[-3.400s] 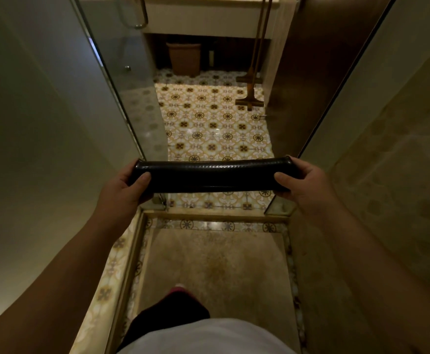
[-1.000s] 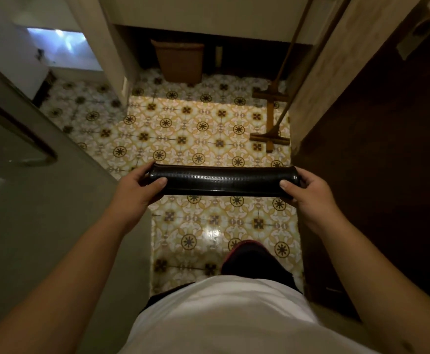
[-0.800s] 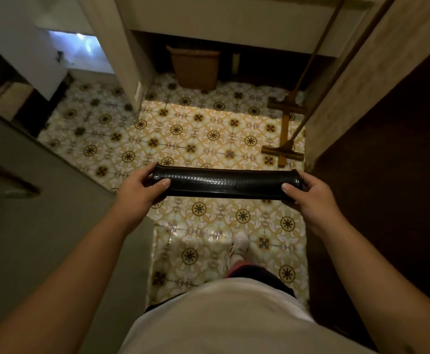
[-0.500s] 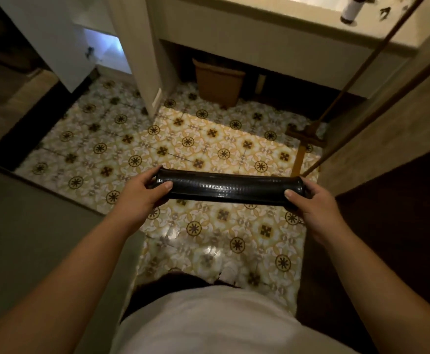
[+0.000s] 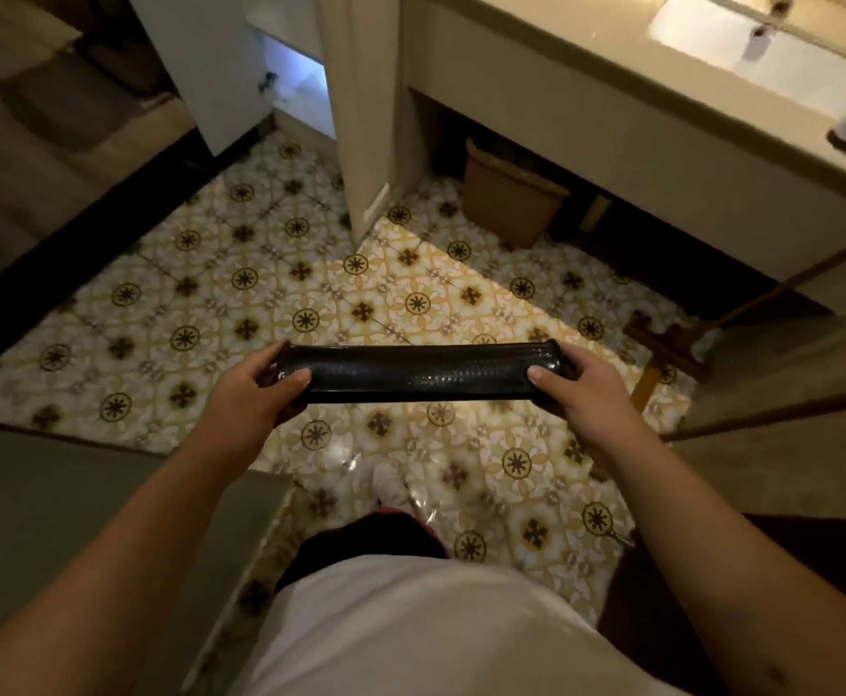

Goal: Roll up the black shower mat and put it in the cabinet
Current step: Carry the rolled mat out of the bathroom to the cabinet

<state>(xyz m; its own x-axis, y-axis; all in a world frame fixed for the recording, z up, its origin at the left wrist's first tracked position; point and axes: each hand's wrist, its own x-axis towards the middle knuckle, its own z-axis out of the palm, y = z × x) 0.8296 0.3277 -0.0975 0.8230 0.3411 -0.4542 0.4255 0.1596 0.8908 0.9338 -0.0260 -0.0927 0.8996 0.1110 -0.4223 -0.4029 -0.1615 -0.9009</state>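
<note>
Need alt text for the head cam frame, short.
Two bare hands, left hand and right hand, hold a rolled black shower mat level by its ends above patterned floor tiles. Ahead: an open white cabinet door, a vanity sink, a brown bin beneath.

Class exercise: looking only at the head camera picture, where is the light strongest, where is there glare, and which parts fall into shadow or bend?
Head view: brightest at the sink basin, nearly washed out; glare streaks the rolled mat and spots the tiled floor; the space under the counter behind the bin is deep shadow; the counter edge and frame borders bow from the wide lens.
</note>
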